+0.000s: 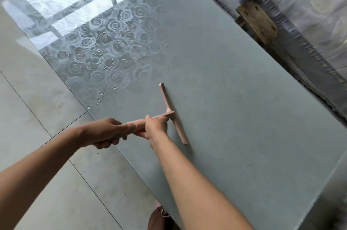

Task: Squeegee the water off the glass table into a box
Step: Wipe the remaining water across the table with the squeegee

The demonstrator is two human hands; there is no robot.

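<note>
Two hands hold one tool. The left hand (pixel 105 132) has its fingers curled round the free end of the handle, and the right hand (pixel 155 126) is wrapped round the same handle closer to the blade. Neither hand is spread or empty. This doubled grip probably serves to load the blade evenly along its full length.

The pink squeegee (pixel 172 113) lies with its blade on the glass counter (pixel 234 117), a short way in from the counter's left edge. The handle points back toward that edge and the person. The blade runs roughly parallel to the edge, so a pull would carry liquid straight off the side rather than along the surface.

The water (pixel 99 99) shows as scattered beads and thin streaks near the left edge. It sits beyond the blade's far tip, over the rose pattern visible through the glass. The glass around the blade looks matte, with no beads to be seen.

The box is not in view, so its position under the edge cannot be confirmed.

Judgement: the wet zone remains to be cleared, and the blade would need repositioning farther along before a stroke reaches it.

The tiled floor (pixel 37 98) lies below the left edge, so any run-off that misses the box would land there.
</note>
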